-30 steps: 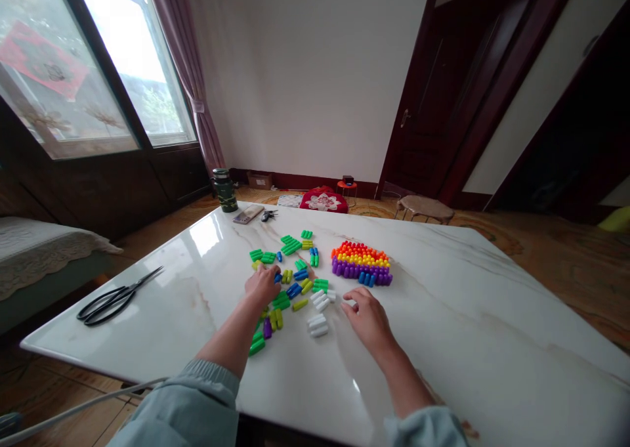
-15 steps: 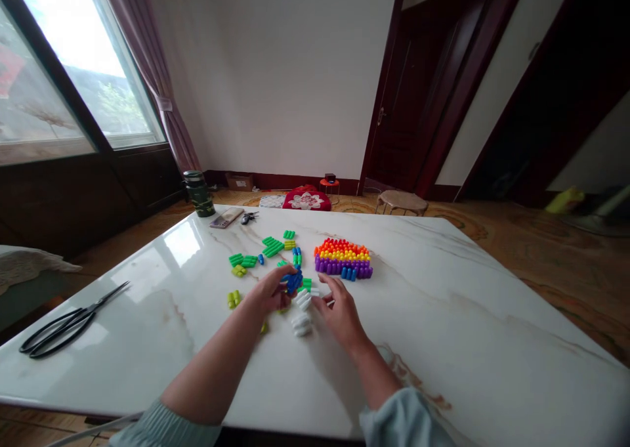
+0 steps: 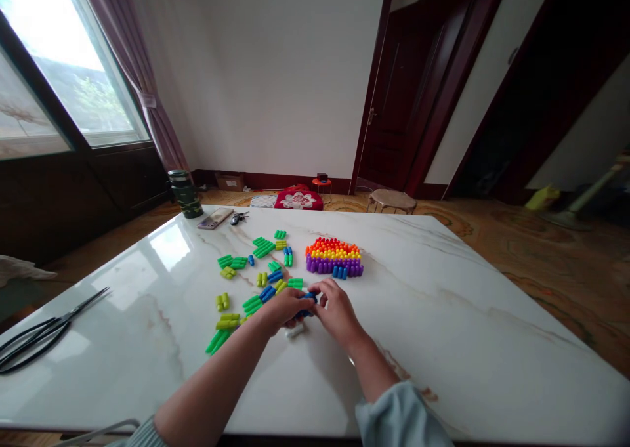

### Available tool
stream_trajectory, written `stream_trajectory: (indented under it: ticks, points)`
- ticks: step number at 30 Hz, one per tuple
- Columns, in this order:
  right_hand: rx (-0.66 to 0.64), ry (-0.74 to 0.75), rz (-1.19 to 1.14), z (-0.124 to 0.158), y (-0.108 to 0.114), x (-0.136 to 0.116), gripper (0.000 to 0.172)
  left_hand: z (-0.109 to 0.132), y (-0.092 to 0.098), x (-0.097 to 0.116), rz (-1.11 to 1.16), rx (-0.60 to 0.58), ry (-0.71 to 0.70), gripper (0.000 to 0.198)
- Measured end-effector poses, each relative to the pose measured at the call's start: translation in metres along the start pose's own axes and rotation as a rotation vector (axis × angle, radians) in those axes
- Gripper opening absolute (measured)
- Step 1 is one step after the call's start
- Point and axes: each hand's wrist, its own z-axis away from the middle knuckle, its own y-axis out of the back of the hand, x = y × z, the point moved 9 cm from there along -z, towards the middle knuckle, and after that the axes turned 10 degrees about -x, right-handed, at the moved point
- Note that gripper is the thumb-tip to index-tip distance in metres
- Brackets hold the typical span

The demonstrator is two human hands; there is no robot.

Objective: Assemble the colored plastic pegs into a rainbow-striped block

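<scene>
On tbl [image 3: 443, 342]: shears [image 3: 70, 316] L | flask [image 3: 187, 199] rear-L | peg block [image 3: 335, 260] ctr

the left sleeve [image 3: 147, 434] is pale grey-blue and finely ribbed where it shows; the right sleeve [image 3: 401, 417], matching in colour, is loose and softly creased. left hand [image 3: 289, 304] and right hand [image 3: 337, 308] are bare.

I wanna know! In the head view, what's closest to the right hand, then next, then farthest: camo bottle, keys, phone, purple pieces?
1. Purple pieces: just beyond the right hand.
2. Keys: far end, leftward.
3. Phone: left of the keys.
4. Camo bottle: far-left corner.
</scene>
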Motion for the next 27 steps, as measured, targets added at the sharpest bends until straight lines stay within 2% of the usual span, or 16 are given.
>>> stream_trajectory:
  ticks: [10,12,16,20,23,27]
  points:
    - [0.023,-0.038,-0.167,-0.001,0.006,0.009,0.015,-0.004,0.007,0.013,-0.141,0.032,-0.215,0.028]
    - [0.014,-0.099,-0.285,-0.001,0.005,0.015,0.018,-0.003,0.008,0.015,-0.133,0.052,-0.239,0.027]
    - [0.048,-0.294,-0.653,0.005,0.000,0.032,0.030,-0.001,0.012,0.020,0.076,0.106,-0.273,0.035]
    - [0.075,-0.327,-0.887,0.008,-0.005,0.031,0.037,0.004,0.014,0.027,0.161,0.130,-0.291,0.039]
    - [0.057,-0.322,-0.941,0.008,-0.008,0.027,0.036,0.007,0.013,0.032,0.109,0.133,-0.302,0.037]
    - [0.037,-0.298,-0.890,0.006,-0.004,0.024,0.034,0.011,0.012,0.037,0.018,0.158,-0.329,0.039]
